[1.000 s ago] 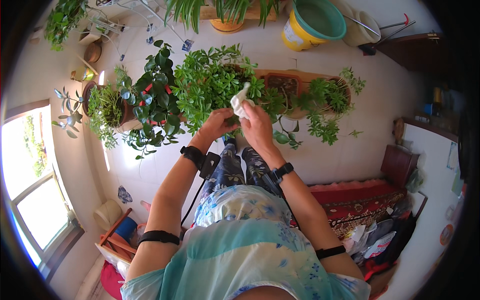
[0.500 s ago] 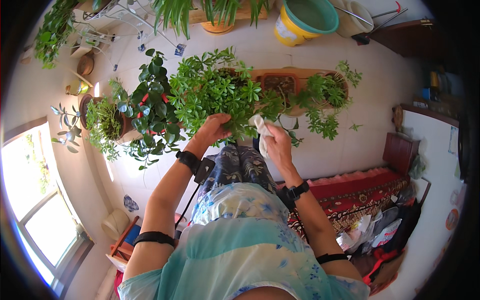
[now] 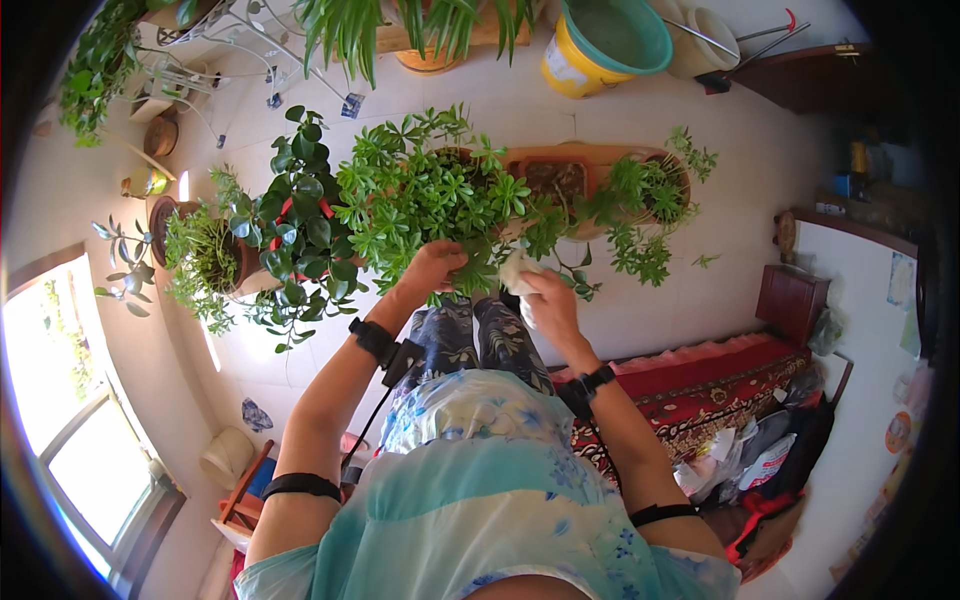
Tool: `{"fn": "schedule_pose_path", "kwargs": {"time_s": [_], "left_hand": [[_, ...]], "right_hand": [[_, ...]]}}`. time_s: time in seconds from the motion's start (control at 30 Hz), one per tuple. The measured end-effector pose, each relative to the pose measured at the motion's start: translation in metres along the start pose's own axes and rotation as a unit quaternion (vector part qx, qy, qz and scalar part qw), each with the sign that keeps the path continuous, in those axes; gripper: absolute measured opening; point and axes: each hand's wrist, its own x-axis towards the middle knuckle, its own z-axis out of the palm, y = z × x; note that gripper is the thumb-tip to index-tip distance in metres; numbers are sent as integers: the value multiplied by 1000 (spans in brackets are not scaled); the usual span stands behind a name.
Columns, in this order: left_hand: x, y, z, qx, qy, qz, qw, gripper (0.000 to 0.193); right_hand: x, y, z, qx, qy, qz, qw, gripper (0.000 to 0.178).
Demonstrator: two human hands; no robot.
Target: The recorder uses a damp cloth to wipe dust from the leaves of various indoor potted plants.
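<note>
A bushy green potted plant (image 3: 425, 195) with clusters of small leaves fills the middle, in front of me. My left hand (image 3: 436, 268) is at its near edge, fingers curled in among the leaves; the leaf or stem they seem to pinch is too small to make out. My right hand (image 3: 552, 302) is closed around a crumpled white cloth (image 3: 518, 270), just right of the same foliage. To the right of this plant stand a brown rectangular planter (image 3: 556, 182) and a trailing plant in a round pot (image 3: 655, 190).
A dark round-leaved plant (image 3: 305, 180) with red bands and a smaller potted plant (image 3: 205, 250) stand to the left. A yellow and teal bucket (image 3: 610, 50) is at the back. A red patterned cover (image 3: 700, 390) lies over a low seat at the right, with bags (image 3: 735, 460) nearby.
My right hand and the cloth have shifted slightly toward me and changed angle. My left hand stays at the leaves. The whole view has tilted a little.
</note>
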Motion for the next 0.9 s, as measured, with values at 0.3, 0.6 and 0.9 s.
{"fn": "schedule_pose_path", "kwargs": {"time_s": [0.3,0.6,0.9], "left_hand": [[-27,55,18,-91,-52,152,983,57],[47,29,78,-512,-8,36,858,89],[86,39,103,-600,15,166,783,73]], "right_hand": [[52,-34,-79,243,98,56,963,34],[120,-66,-105,165,28,33,985,34],[154,-69,-77,7,32,-271,962,33]]}}
